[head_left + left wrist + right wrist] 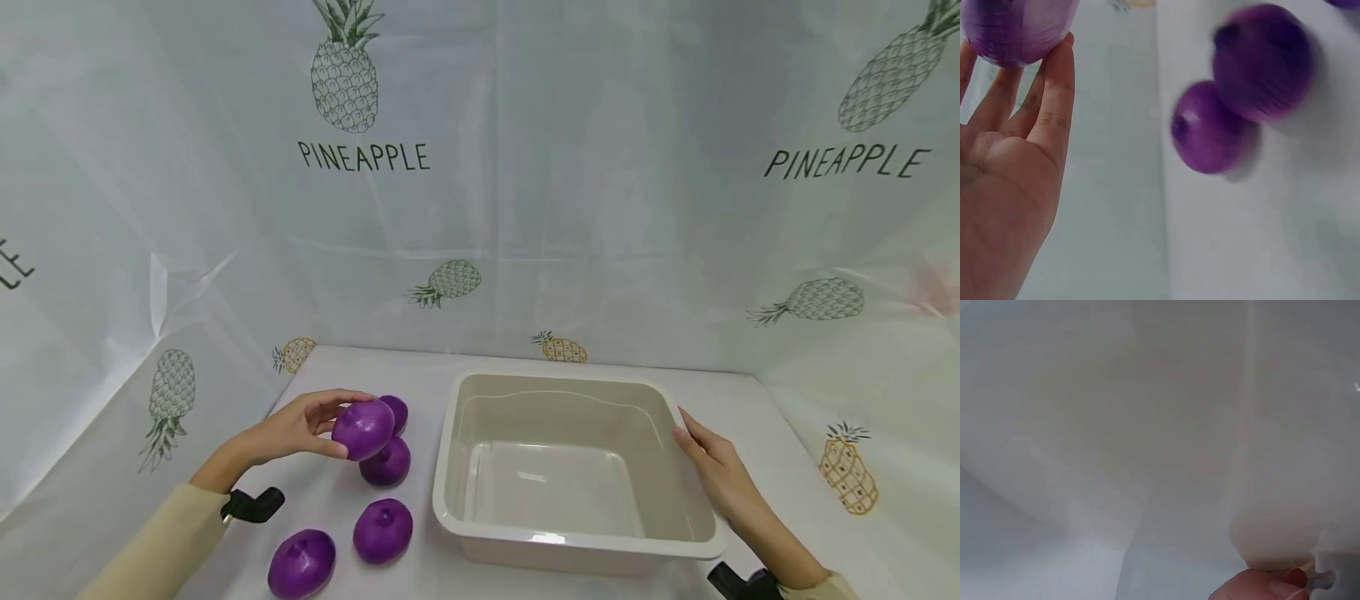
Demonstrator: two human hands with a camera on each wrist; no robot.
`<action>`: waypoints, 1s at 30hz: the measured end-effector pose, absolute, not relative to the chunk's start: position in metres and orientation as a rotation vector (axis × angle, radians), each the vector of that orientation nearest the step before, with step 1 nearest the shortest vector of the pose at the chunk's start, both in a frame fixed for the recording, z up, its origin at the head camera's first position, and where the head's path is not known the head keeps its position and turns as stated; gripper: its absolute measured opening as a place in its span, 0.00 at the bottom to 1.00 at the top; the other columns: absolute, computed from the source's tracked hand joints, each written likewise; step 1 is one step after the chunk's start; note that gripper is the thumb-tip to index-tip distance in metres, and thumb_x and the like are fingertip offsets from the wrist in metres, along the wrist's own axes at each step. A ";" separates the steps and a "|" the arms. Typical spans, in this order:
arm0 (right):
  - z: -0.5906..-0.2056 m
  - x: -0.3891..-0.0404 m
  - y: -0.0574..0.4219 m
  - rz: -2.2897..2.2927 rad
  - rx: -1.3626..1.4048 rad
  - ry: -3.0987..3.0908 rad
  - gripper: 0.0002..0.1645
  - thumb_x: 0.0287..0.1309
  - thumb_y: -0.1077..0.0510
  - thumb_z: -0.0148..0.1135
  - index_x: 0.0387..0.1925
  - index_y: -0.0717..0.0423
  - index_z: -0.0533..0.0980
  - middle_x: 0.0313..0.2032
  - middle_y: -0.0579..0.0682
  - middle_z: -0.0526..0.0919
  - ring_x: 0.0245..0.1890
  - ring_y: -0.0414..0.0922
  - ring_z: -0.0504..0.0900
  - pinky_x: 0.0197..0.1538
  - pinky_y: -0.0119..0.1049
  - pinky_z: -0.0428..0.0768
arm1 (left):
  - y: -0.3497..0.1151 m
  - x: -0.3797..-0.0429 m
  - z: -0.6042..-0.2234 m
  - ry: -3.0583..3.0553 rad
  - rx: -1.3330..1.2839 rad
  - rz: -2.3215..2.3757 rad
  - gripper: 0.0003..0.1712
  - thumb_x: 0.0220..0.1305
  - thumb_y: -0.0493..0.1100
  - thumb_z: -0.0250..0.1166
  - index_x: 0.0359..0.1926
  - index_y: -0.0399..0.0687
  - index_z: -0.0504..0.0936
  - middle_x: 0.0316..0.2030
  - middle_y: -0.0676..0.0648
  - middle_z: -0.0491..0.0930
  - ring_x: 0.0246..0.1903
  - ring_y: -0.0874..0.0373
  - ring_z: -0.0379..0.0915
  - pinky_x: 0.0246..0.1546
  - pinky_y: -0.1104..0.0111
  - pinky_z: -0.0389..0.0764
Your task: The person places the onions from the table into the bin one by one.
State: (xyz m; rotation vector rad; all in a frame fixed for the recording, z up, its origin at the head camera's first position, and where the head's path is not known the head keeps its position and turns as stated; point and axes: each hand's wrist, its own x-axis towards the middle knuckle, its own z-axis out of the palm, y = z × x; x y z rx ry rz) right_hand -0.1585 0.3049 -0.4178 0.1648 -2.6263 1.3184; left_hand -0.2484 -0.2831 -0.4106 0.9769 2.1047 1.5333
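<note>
My left hand pinches a purple onion between thumb and fingers, lifted above the table. In the left wrist view the same onion sits at the fingertips, cut off by the frame's top. Two more onions, a far one and a nearer one, lie just behind and below it, partly hidden. Closer to me rest another onion and a leftmost onion. My right hand grips the right rim of a beige plastic basin, which holds nothing. Its fingertips show under the basin's rim in the right wrist view.
The white table carries the basin at centre right and the onions at its left. A pale curtain with pineapple prints surrounds the table at the back and sides. Black wrist straps sit at both sleeves.
</note>
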 end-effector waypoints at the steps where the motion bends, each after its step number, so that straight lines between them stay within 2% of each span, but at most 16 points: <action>1: -0.418 -0.158 0.305 1.316 0.165 -2.624 0.32 0.78 0.55 0.45 0.71 0.75 0.57 0.68 0.72 0.60 0.66 0.70 0.58 0.51 0.08 0.58 | -0.279 -0.250 -0.406 2.106 0.985 1.522 0.41 0.57 0.30 0.72 0.71 0.42 0.67 0.67 0.41 0.68 0.60 0.51 0.72 0.60 0.65 0.74; 5: -0.418 -0.158 0.305 1.317 0.166 -2.621 0.32 0.78 0.54 0.46 0.71 0.75 0.57 0.68 0.72 0.60 0.66 0.70 0.59 0.50 0.08 0.59 | -0.262 -0.258 -0.386 2.101 1.033 1.477 0.41 0.57 0.30 0.73 0.71 0.44 0.68 0.67 0.40 0.68 0.61 0.49 0.71 0.61 0.66 0.73; 14: -0.417 -0.158 0.305 1.325 0.165 -2.616 0.32 0.78 0.55 0.46 0.71 0.73 0.58 0.68 0.70 0.62 0.66 0.68 0.61 0.49 0.09 0.61 | -0.215 -0.270 -0.345 2.018 1.132 1.421 0.41 0.56 0.32 0.74 0.70 0.46 0.70 0.67 0.42 0.70 0.62 0.45 0.70 0.61 0.59 0.75; 22: -0.417 -0.159 0.304 1.337 0.163 -2.609 0.31 0.78 0.55 0.45 0.71 0.72 0.58 0.67 0.69 0.64 0.65 0.67 0.62 0.48 0.09 0.63 | -0.174 -0.277 -0.320 1.955 1.179 1.369 0.41 0.56 0.35 0.75 0.71 0.48 0.71 0.67 0.44 0.71 0.61 0.46 0.72 0.63 0.57 0.72; 30: -0.416 -0.157 0.303 1.325 0.176 -2.595 0.30 0.78 0.55 0.45 0.71 0.73 0.58 0.67 0.70 0.64 0.64 0.67 0.63 0.48 0.09 0.64 | -0.129 -0.284 -0.310 1.915 1.271 1.277 0.41 0.55 0.39 0.77 0.70 0.50 0.72 0.65 0.48 0.74 0.60 0.48 0.74 0.62 0.56 0.74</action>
